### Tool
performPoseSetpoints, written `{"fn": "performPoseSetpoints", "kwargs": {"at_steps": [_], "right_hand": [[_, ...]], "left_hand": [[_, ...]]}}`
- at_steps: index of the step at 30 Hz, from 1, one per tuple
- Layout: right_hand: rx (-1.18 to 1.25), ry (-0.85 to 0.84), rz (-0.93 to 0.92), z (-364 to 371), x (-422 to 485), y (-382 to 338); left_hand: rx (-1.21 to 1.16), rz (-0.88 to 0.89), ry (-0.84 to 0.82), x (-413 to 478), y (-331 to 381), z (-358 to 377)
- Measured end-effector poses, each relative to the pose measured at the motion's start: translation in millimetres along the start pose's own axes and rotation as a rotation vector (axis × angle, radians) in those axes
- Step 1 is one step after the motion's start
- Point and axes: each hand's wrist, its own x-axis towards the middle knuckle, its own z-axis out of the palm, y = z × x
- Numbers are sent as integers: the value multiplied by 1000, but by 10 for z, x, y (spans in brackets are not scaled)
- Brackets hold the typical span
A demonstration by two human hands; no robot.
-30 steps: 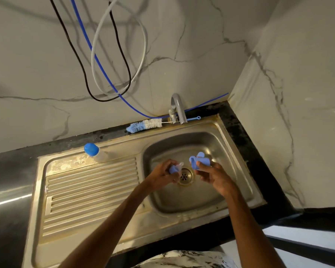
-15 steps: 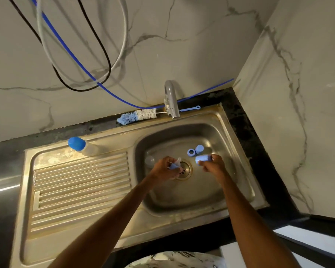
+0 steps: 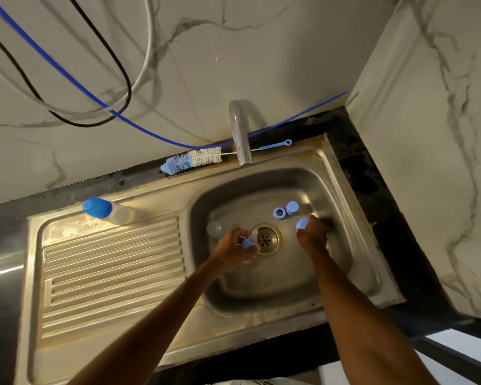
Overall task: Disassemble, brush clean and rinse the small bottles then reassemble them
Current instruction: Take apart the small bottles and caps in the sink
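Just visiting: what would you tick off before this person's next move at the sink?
1. Left hand grips the small blue-and-clear bottle part: ok.
2. Right hand free for brushing: not ok, it holds a light blue plastic cap.
3. Blue-and-white bristle bottle brush lies on the steel sink's back rim: ok.
4. Loose blue ring and second blue cap lie apart from the drain: ok.
5. Curved metal tap running: cannot tell.
6. Blue-capped clear bottle on the drainboard opened: not ok.

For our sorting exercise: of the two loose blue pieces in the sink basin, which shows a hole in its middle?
The blue ring, left of the pair; the blue cap beside it shows a closed top.
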Motion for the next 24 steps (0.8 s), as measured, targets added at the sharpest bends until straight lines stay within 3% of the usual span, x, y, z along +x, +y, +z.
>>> {"fn": "performPoseSetpoints", "kwargs": {"at_steps": [6, 11, 16, 24], "right_hand": [[97, -57, -31, 123, 111, 170], [128, -3, -52, 123, 90, 149], [59, -50, -42, 74, 30, 175], [234, 95, 74, -263, -822, -108]], "left_hand": [[21, 36, 2, -25, 126, 73], [-6, 43, -15, -50, 207, 117], [-39, 18, -13, -68, 213, 179], [-56, 110, -2, -320, 230, 34]]}}
